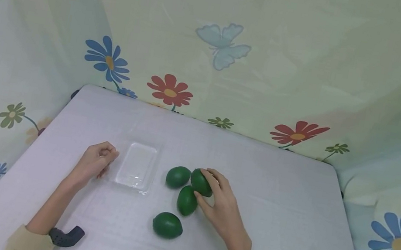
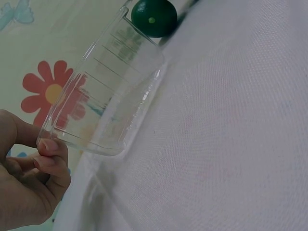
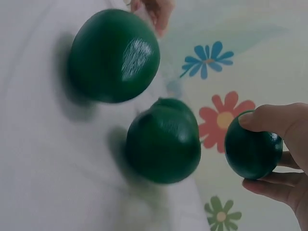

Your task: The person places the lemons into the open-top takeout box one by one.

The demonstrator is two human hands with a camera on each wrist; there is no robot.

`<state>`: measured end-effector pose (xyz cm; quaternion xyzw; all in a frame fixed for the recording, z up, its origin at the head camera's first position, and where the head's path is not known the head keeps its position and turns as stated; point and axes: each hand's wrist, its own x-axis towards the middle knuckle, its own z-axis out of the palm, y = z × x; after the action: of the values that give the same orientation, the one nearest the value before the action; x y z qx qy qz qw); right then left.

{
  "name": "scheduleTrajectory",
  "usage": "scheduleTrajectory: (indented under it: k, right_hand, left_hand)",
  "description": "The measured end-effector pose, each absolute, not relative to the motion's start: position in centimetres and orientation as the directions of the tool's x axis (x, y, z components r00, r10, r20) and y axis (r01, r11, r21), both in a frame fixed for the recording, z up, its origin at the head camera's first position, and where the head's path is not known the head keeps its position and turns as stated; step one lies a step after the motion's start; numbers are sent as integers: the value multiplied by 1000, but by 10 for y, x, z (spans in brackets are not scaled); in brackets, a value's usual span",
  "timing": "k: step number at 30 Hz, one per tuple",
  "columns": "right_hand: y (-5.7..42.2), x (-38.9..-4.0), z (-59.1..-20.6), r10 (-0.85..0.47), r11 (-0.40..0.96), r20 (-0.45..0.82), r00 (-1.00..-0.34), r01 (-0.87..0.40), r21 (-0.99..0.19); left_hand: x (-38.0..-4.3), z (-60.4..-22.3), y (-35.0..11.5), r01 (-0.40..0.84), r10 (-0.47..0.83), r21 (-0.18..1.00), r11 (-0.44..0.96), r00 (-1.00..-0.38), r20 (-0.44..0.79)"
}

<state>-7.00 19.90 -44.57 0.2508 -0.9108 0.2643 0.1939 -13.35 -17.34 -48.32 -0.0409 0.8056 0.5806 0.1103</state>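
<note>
A clear plastic box (image 1: 136, 166) sits left of the middle of the table, open at the top. My left hand (image 1: 97, 160) pinches its near-left rim between thumb and curled fingers, as the left wrist view shows for the box wall (image 2: 108, 91). My right hand (image 1: 224, 213) grips a dark green lime (image 1: 200, 182); in the right wrist view the thumb lies on one side of this lime (image 3: 250, 147) and fingers on the other. Close beside it are a second lime (image 1: 177, 177) and a third lime (image 1: 187, 201). Another lime (image 1: 167, 225) lies nearer me.
A white cloth covers the table (image 1: 270, 207). Behind it hangs a curtain (image 1: 275, 58) printed with flowers and a butterfly, which also runs along both sides. Dark wrist mounts (image 1: 66, 236) show on both forearms.
</note>
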Motion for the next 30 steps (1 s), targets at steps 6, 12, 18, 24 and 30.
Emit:
scheduleTrajectory:
  k: [6,12,18,24,30]
  right_hand:
    - [170,-75,-434,-428,674,472,-771,-620,-401]
    - [135,-78,-429,-490,639,431,-758,-649,-413]
    - [98,-79,-432,-478,639,385,-789,-613,-464]
    - [69,-86,-435,-479,682,289,-829,-559,-471]
    - [44,-99,-436,-476,719,168,-864,-491,-492]
  left_hand:
    - [-132,-483,-174,-200,58,926,321,-972,-229]
    - [-133,-484,-174,-191,58,924,330,-973,-222]
    - [-135,-483,-172,-182,62,929,322,-975,-212]
    - [-136,-483,-172,-197,75,937,287,-971,-227]
    - [-134,-482,-173,-189,78,941,280,-973,-218]
